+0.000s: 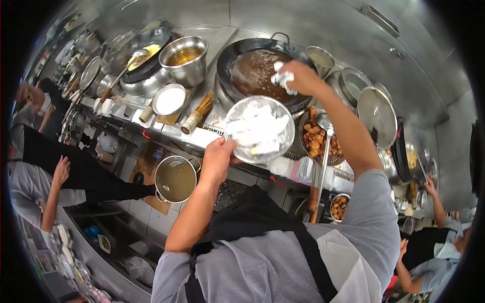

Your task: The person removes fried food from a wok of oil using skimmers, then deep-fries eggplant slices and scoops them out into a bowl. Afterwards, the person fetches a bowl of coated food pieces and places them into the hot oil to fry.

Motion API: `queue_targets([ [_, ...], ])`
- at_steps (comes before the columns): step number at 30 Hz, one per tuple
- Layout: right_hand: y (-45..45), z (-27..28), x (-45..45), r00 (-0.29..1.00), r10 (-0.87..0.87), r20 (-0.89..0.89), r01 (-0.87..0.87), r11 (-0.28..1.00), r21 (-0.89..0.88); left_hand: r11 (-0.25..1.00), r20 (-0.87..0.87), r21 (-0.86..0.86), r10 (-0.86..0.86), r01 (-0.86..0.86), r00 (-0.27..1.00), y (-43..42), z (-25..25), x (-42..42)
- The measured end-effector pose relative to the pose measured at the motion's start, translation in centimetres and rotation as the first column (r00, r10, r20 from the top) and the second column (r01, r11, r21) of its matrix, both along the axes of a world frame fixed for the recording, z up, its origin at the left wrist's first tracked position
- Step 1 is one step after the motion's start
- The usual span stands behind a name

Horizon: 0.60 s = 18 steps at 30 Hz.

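Reaching over a black wok (226, 63) near the top centre of the frame, a person in a grey shirt (268, 262) and black apron (247, 212) has the right hand (301, 78) bunched around white pieces (283, 80), above brown, foamy liquid (250, 70). At the frame's middle, the left hand (217, 159) grips the near edge of a metal bowl (287, 135) heaped with more of the same pieces; its fingers beneath are mostly hidden from me. Right of the bowl, a strainer (335, 160) holds browned chunks (313, 139), a long ladle (324, 121) lying across it. Toward the upper left I see a steel pot (192, 76) of amber liquid (185, 56), a dish of something white (170, 99) and a bristle brush (198, 112). A two-handled pot (176, 162) stands lower left of centre. Other people (30, 187) are at the left and right edges.
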State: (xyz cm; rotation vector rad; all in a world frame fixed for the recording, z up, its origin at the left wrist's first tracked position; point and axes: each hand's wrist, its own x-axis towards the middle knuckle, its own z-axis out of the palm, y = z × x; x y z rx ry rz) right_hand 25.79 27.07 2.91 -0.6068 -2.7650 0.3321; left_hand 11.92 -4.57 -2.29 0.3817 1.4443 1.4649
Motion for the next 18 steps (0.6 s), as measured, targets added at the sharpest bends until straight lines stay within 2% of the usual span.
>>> queue_targets([
  [3, 3.4, -5.1, -2.9, 0.952, -0.005, 0.305, 0.02, 0.999, -0.047, 1.0, 0.079, 0.024, -0.006, 0.004, 0.997, -1.4, 0.2, 0.1],
  [5, 8.9, -8.3, -4.8, 0.96, -0.051, 0.277, 0.022, 0.994, 0.107, 0.999, 0.08, 0.031, 0.015, -0.018, 0.997, -2.3, 0.7, 0.0],
  [7, 6.5, -0.5, -7.3, 0.933, -0.262, 0.248, 0.175, 0.93, 0.323, 0.997, 0.09, 0.042, 0.06, -0.064, 0.994, -3.6, 1.5, -0.2],
  [8, 7.9, 3.1, -8.9, 0.945, -0.256, 0.202, 0.142, 0.882, 0.45, 0.997, 0.069, 0.059, 0.052, -0.056, 0.996, -4.4, 1.1, -0.9],
  [10, 2.5, 14.6, -10.8, 0.946, -0.243, 0.212, 0.138, 0.899, 0.416, 0.994, -0.016, 0.071, 0.081, -0.08, 0.997, -5.4, 2.3, -2.4],
  [12, -6.1, 22.9, -11.2, 0.953, -0.133, 0.271, -0.004, 0.892, 0.451, 0.99, -0.09, 0.08, 0.125, -0.118, 0.988, -6.3, 3.2, -4.0],
  [13, -8.2, 22.9, -11.9, 0.954, 0.047, 0.295, -0.162, 0.91, 0.381, 0.975, -0.025, 0.146, 0.17, -0.165, 0.985, -6.6, 3.3, -4.8],
  [15, -11.9, 23.4, -13.0, 0.871, 0.389, 0.3, -0.465, 0.85, 0.248, 0.962, -0.037, 0.204, 0.193, -0.182, 0.98, -7.5, 3.0, -7.0],
  [17, -22.2, 21.0, -14.0, 0.834, 0.21, 0.511, -0.346, 0.92, 0.186, 0.937, -0.016, 0.273, 0.232, -0.219, 0.973, -9.2, 3.9, -8.4],
  [18, -24.5, 18.6, -14.1, 0.793, 0.2, 0.576, -0.382, 0.899, 0.214, 0.924, -0.008, 0.305, 0.245, -0.23, 0.97, -9.9, 4.1, -8.7],
])
